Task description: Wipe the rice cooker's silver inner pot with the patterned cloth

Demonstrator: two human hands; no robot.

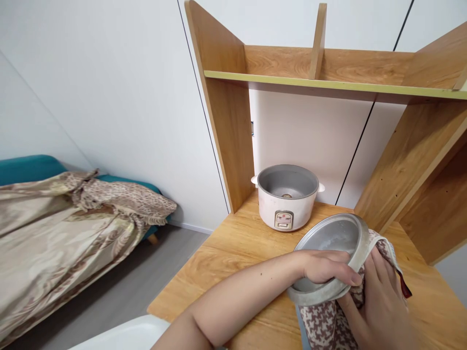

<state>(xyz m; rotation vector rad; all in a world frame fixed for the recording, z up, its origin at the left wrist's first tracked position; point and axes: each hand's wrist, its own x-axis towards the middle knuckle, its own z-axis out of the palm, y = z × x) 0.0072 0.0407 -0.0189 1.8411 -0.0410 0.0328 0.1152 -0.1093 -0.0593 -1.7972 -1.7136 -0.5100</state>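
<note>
My left hand (328, 266) grips the rim of a grey metal inner pot (337, 231), thumb over the edge and fingers inside. The pot is tilted, its opening facing up and toward the left. My right hand (383, 296) presses a brown-and-white patterned cloth (317, 321) against the pot's outer side. Part of the cloth hangs below the rim, and the pot's underside is hidden. Just beyond them, a white rice cooker (284, 214) stands upright and lidless on the wooden desk (207, 262), with a heating plate visible inside.
A wooden shelf unit (229, 146) rises at the back of the desk, its board above the cooker. To the left, a teal sofa (29, 167) bears a patterned cover (47, 243). A white curved seat-like surface (124, 335) shows at the bottom edge.
</note>
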